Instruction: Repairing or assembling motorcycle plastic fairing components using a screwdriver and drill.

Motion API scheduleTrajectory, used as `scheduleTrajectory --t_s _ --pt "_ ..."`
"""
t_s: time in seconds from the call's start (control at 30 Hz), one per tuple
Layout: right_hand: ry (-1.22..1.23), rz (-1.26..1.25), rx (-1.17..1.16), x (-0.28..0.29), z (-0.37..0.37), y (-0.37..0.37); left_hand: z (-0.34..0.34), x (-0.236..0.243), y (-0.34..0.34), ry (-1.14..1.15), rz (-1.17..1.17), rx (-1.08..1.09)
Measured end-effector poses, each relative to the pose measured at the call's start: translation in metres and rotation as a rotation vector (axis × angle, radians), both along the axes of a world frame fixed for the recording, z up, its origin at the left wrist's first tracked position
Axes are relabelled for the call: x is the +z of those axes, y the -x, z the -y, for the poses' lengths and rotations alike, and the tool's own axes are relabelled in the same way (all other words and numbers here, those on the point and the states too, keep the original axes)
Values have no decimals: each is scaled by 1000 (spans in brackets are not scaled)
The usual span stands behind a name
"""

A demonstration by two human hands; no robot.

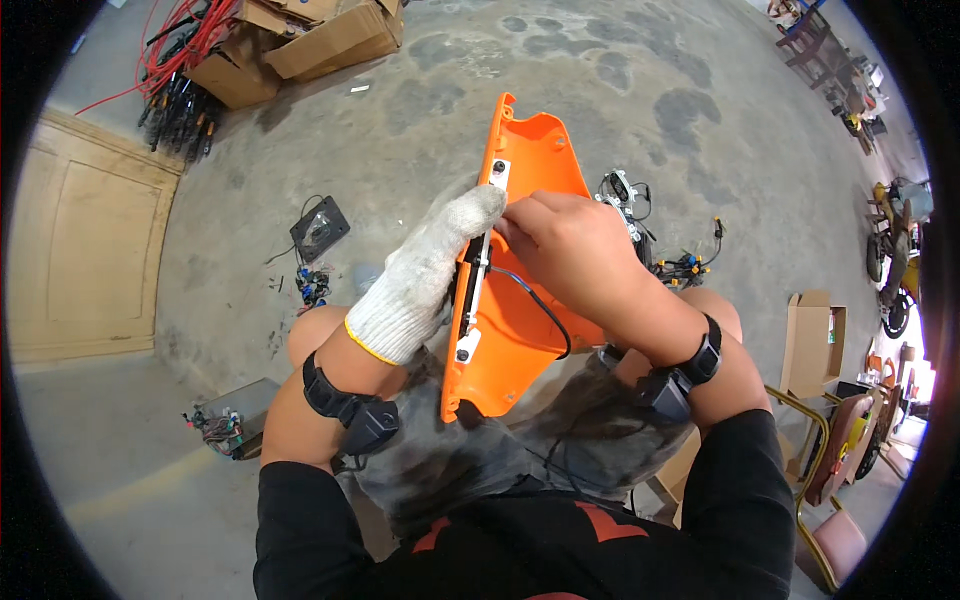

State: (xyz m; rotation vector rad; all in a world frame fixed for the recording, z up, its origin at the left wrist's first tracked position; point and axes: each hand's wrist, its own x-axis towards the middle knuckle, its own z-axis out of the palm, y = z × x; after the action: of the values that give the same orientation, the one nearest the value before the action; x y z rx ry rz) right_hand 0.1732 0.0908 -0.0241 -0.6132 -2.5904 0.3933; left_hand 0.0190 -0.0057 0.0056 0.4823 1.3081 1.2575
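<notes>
The gloved left hand (pixel 430 260) is clamped on the edge of an orange shell (pixel 515 335) above the lap (pixel 440 475); the bare right hand (pixel 570 240) is over its hollow, but whether the fingertips grip, I cannot tell. Beyond, wired parts (pixel 685 268) lie on the floor (pixel 640 130); farther, red cables (pixel 185 50) lie beside open cardboard boxes (pixel 335 42).

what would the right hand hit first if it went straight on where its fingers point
Most likely the gloved thumb of the left hand, or the pale strip along the edge of the orange shell; depth there is hard to judge.
</notes>
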Motion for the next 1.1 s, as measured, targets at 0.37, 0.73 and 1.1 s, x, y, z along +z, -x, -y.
scheduleTrajectory --t_s 0.37,0.73,1.1 --pt "1141 -425 -510 56 -43 -29 6 6 30 -37 299 74" --pt "1240 13 -449 22 -60 -54 15 8 53 -188 239 150" --pt "1121 -194 -391 24 -56 -49 23 11 61 -267 290 148"
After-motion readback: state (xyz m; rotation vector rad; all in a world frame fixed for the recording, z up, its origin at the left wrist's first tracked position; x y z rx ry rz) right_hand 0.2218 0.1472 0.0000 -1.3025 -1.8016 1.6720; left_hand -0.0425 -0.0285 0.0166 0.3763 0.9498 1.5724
